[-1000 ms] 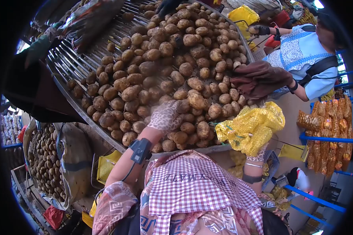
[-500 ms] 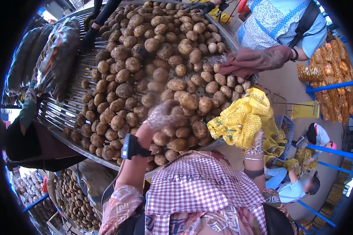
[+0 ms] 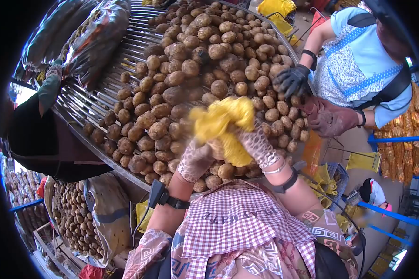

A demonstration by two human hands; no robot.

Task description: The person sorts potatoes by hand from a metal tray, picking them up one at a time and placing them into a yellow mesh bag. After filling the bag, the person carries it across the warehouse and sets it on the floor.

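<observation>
Left hand [image 3: 195, 160], in a patterned glove, is closing its fingers on the lower left edge of the yellow mesh bag [image 3: 221, 122]; a black device [image 3: 157, 194] is sitting strapped on that wrist. Right hand [image 3: 257, 145], gloved the same way, is gripping the bag's right side with fingers curled tight. Both hands are blurred. The bag is hanging bunched between them, just above centre of the frame, over the near edge of the potatoes [image 3: 191, 69].

The potatoes are lying heaped across the bench [image 3: 86, 104], a bed of metal rollers running from lower centre to the top of the frame; bare rollers are showing along its left side.

At right of the frame a co-worker is reaching in: a dark-gloved hand [image 3: 293, 81] is resting on potatoes at the heap's right edge, and a brown-gloved hand [image 3: 333, 120] is hovering just below it, off the bench edge.

At lower left a bin of potatoes [image 3: 74, 214] is standing under the bench. At upper left, dark sacks [image 3: 95, 39] are lying along the rollers.
</observation>
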